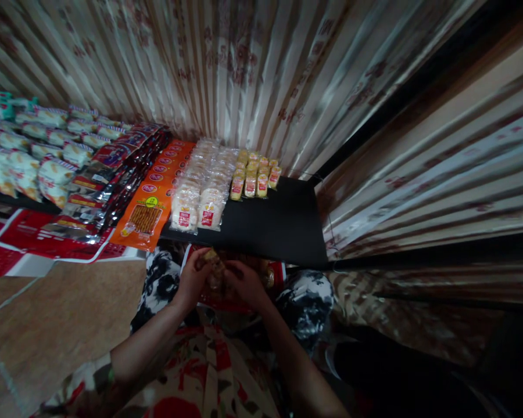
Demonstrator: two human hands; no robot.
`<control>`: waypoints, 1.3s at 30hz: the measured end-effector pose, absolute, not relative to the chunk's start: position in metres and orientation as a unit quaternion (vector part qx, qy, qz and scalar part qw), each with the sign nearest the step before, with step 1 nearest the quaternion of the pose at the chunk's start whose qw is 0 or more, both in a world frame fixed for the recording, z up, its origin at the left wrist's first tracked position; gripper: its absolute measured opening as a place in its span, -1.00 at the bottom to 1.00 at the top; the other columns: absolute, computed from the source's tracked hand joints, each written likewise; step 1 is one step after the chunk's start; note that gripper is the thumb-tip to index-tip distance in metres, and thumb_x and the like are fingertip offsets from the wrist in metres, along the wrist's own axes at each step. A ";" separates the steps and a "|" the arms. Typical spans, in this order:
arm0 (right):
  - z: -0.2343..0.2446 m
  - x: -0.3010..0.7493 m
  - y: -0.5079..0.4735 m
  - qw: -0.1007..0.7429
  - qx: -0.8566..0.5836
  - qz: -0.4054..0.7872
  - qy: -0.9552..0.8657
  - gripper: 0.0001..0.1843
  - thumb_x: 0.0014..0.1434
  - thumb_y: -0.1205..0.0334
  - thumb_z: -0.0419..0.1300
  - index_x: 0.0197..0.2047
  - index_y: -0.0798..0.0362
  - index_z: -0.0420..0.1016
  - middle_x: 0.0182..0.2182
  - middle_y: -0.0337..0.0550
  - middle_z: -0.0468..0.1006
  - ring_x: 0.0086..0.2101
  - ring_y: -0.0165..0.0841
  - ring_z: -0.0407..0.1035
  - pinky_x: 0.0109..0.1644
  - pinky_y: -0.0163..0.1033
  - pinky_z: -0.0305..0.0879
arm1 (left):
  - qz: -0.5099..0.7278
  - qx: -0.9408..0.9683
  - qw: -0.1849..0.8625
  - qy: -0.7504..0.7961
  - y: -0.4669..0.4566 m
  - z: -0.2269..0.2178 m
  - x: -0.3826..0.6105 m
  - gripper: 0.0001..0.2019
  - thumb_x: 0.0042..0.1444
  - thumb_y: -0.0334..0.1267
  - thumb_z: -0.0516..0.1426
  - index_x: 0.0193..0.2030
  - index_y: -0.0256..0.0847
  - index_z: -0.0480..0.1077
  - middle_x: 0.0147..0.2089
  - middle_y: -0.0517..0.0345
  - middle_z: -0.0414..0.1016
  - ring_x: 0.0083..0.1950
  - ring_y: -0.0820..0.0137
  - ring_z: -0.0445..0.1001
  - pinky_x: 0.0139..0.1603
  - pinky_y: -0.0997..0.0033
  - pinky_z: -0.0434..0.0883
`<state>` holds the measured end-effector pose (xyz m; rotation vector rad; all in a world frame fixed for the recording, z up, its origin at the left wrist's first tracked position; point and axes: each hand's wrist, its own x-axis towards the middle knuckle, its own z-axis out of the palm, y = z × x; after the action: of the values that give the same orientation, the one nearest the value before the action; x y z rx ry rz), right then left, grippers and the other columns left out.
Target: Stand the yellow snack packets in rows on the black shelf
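My left hand [193, 277] and my right hand [244, 284] meet low at the centre, just below the front edge of a black table [279, 226]. Both have their fingers curled around a small clear snack packet [213, 268] with yellow-brown contents, held over a red bag [226, 302] on my lap. Right above the hands, rows of small yellow packets [255, 174] and clear packets of pale biscuits [203, 188] lie on the table.
Orange packets [154, 200], dark red packets [108, 174] and white-and-yellow packets [30, 157] lie in rows to the left. A red banner [30, 238] hangs off the table's front. Striped floral curtains [261, 75] close in behind and on the right. A tan floor [56, 313] lies at the left.
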<state>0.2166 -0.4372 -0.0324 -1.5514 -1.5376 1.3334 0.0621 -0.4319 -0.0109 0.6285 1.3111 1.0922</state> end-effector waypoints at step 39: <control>0.016 0.280 -0.402 0.472 -0.506 0.615 -0.379 -0.60 -0.09 0.02 0.31 -0.16 -0.01 0.50 -0.19 -0.18 0.54 -0.19 -0.31 0.41 -0.07 -0.20 0.31 | 0.430 0.704 0.364 0.433 -0.378 0.019 0.118 -0.71 -0.02 -0.51 0.00 -0.21 -0.15 0.41 -0.03 0.07 0.30 0.07 0.32 0.29 0.10 0.22 0.29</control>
<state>0.2796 -0.4023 0.0156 -1.2388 -0.9272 1.5055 0.1175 -0.3778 0.0188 1.8114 1.1152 1.1053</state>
